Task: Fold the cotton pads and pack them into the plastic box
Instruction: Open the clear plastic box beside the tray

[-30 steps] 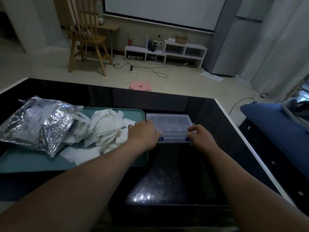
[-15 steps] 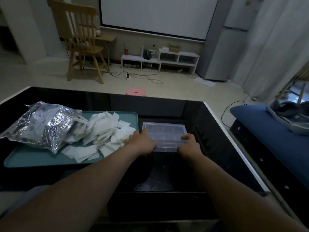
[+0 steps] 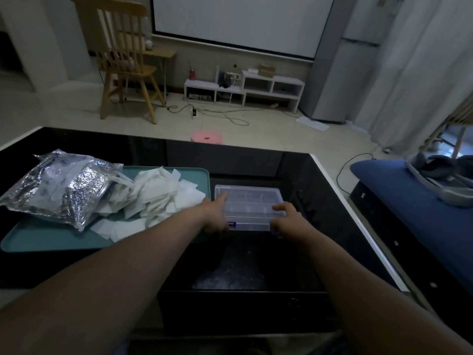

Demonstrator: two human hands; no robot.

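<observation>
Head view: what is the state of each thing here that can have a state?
plastic box, lid closed, lying flat.
cotton pads, loose heap on the tray.
foil bag, crumpled, lying on the tray.
left hand, on the box's front left corner, forefinger straight on lid; grip unclear.
right hand, fingers curled over the box's front right corner.

L hand (image 3: 214, 213) & R hand (image 3: 290, 221) bare; L arm (image 3: 128, 267) & R arm (image 3: 353, 283) bare down to frame's bottom edge.
</observation>
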